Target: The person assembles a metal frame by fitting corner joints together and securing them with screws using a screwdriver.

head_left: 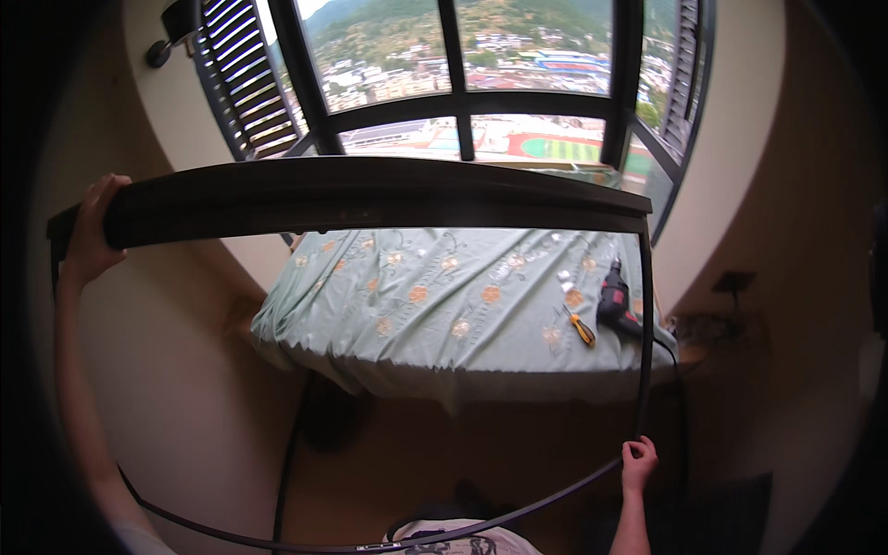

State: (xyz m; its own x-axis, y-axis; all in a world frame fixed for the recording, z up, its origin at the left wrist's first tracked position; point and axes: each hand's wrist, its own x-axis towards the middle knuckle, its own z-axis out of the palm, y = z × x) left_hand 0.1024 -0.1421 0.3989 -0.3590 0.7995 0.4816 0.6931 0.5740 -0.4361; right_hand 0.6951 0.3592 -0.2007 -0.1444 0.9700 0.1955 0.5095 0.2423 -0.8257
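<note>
A large dark rectangular frame [388,199] is held up in front of me, with a broad top bar and thin sides. Its thin lower bar curves across the bottom of the view, close to my body. My left hand [92,227] is wrapped around the left end of the broad bar. Lower down on the opposite side, my right hand [638,462] pinches the thin bar near the lower right corner. Through the frame's opening, a corded power drill [613,298] and a yellow-and-black screwdriver [581,328] lie on a flowered cloth.
The pale green flowered cloth [444,324] drapes over a table or ledge beneath a dark-framed window [388,111]. Walls rise close on both sides. A black cord [680,388] hangs past the cloth's right edge. Louvred shutters [250,74] flank the window.
</note>
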